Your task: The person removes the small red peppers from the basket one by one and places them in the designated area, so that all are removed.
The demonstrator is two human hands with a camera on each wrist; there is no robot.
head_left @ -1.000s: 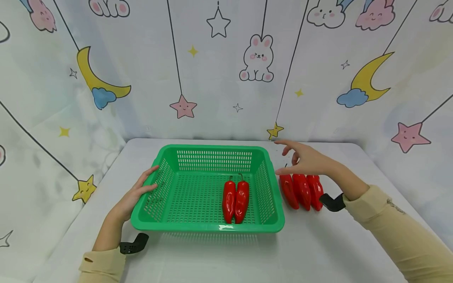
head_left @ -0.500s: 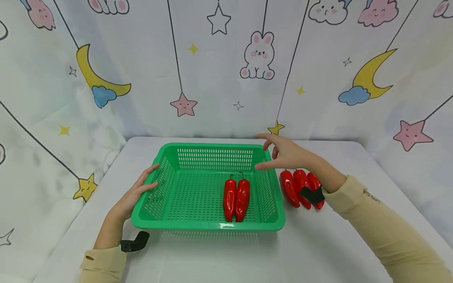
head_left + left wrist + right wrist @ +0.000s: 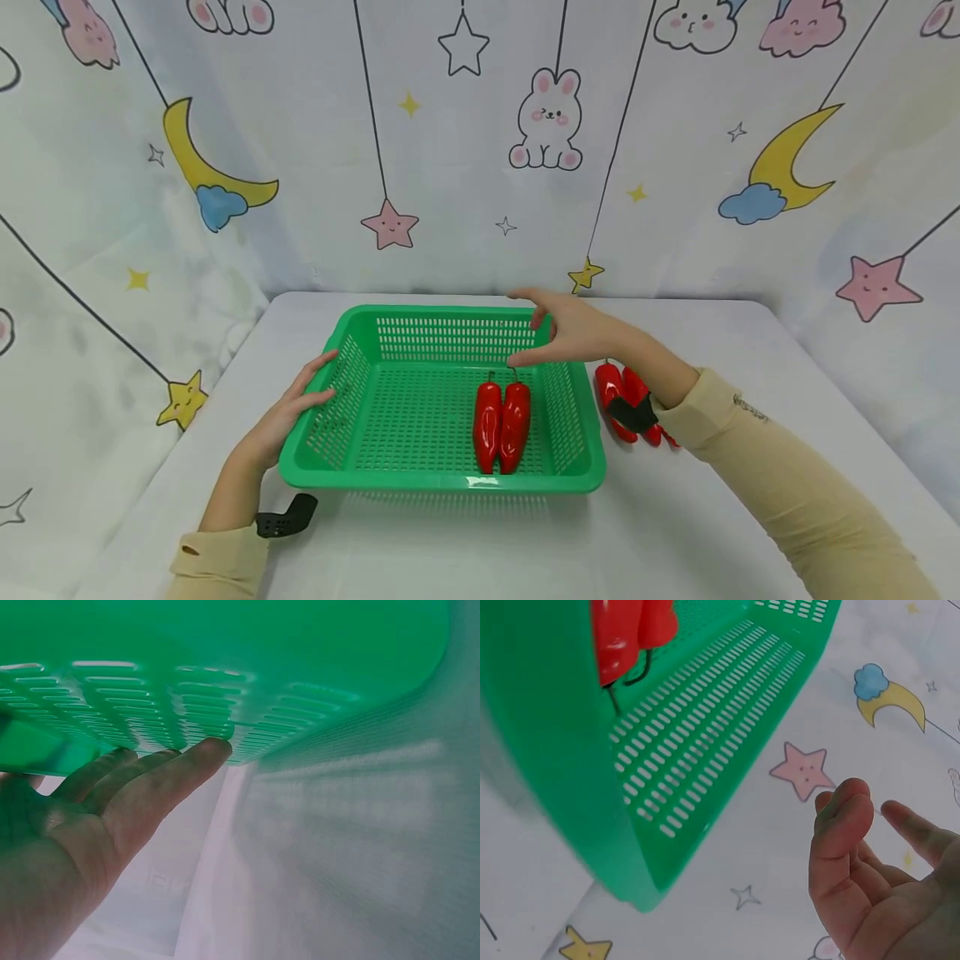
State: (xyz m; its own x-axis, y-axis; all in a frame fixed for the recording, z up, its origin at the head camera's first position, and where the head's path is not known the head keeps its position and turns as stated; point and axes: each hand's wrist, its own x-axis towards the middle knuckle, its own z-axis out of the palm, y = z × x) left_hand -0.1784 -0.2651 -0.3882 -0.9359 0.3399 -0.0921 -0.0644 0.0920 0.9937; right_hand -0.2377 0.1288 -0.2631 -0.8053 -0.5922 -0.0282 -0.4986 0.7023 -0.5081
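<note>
A green plastic basket with slotted walls stands on the table. Inside it, toward the right, two red chili peppers lie side by side, their stems pointing to the back. My left hand rests against the basket's left side; in the left wrist view its extended fingers touch the outer wall. Over the basket's back right corner hovers my right hand, thumb and index finger spread apart, holding nothing. More red chili peppers lie on the table right of the basket, partly covered by my right wrist.
The white table ends at a printed cloth backdrop behind and at the sides. Black wrist straps are on both arms. The basket's right wall stands between the two groups of peppers.
My right hand has moved left, from above the peppers on the table to above the basket's right part, with its fingers still spread. My left hand and the basket have stayed put.
</note>
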